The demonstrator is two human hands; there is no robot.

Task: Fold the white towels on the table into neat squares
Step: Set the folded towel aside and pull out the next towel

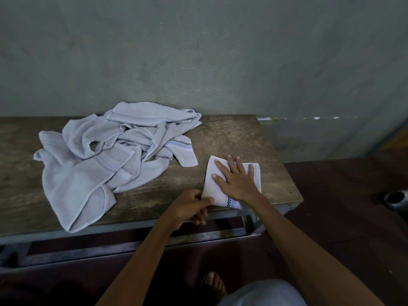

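At the near right corner of the bench [254,138], one folded towel [217,193], nearly square, pressed under the flat, spread fingers of the right hand [237,181], its near-left corner pinched by the left hand [189,206]. To the left, a crumpled towel heap [106,155] not yet folded: most of the work left.

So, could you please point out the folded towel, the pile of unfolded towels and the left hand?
folded towel [256,176], head view, bare right edge.
pile of unfolded towels [72,180], head view, flat front sheet.
left hand [188,206], head view, back of the hand.
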